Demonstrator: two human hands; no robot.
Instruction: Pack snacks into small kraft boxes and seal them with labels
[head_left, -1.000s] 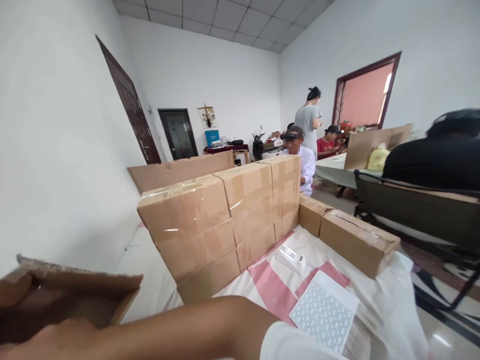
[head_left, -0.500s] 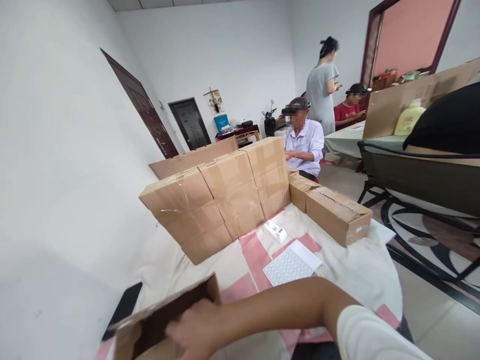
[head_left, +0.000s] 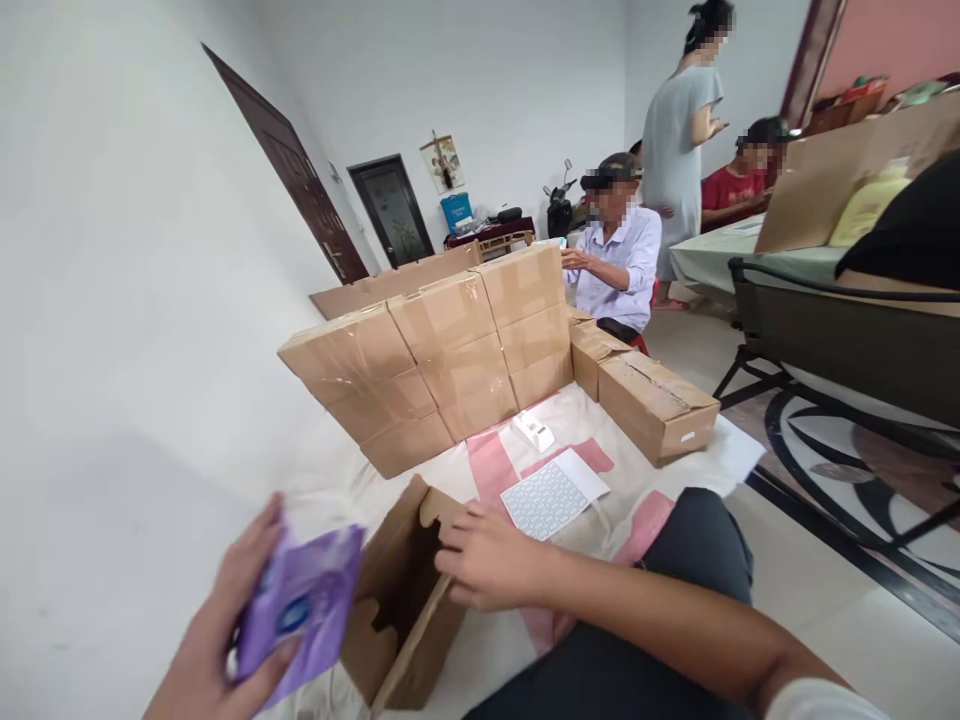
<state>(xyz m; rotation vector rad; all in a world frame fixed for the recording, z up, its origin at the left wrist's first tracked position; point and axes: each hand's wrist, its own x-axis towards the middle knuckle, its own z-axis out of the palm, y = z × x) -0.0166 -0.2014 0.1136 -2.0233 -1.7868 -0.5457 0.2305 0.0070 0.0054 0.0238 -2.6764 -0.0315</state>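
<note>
A stack of taped brown boxes, three high, stands as a wall across the far side of the pink-and-white cloth, at 12 o'clock from the person's hands. Behind it, at 1 o'clock, a seated person in a pale shirt works with both hands raised. A dark chair stands well apart at 3 o'clock. A long box lies on the cloth at 2 o'clock, touching the end of the stack's row. The open box lies tilted at the near edge, its mouth turned toward 10 o'clock and its flaps spread. The right hand rests on its upper flap, fingers curled over the edge. The left hand, at 8 o'clock just beside the box's mouth, is closed around a purple packet, thumb underneath and fingers behind. A white sheet of small squares lies flat at 1 o'clock from the right hand, and a white dispenser sits beyond it, near the stack.
</note>
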